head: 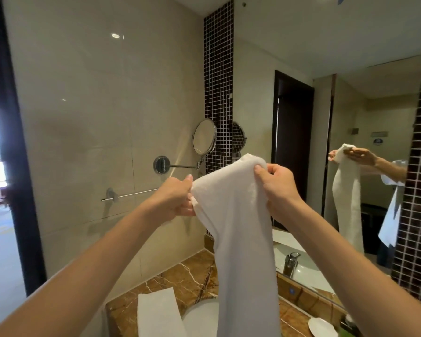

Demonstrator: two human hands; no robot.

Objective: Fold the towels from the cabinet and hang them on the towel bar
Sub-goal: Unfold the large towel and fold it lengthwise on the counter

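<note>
Head view, and I take the towel bar (pixel 131 194) on the wall as my mark: it is bare, with nothing hung on it yet. Below it and slightly to its right, a second towel (pixel 158 312) lies flat on the marble counter (pixel 195 271).

Right of the bar's end, about level with it, the left hand (pixel 178 198) pinches one top edge of the towel (pixel 238 227). The towel hangs right of the bar as a long narrow strip, and its tail drops far below the bar, past the basin (pixel 199 317).

Further right and a little higher than the bar, the right hand (pixel 277 188) grips the other top corner, fingers curled round it.

I see three risks:
- The loose tail may drag through the basin and get wet.
- Two small pinches may let the layers slide apart, spoiling the fold.
- The swing-arm mirror (pixel 204 137), just above the bar's right end, could snag the cloth on its way across.
</note>
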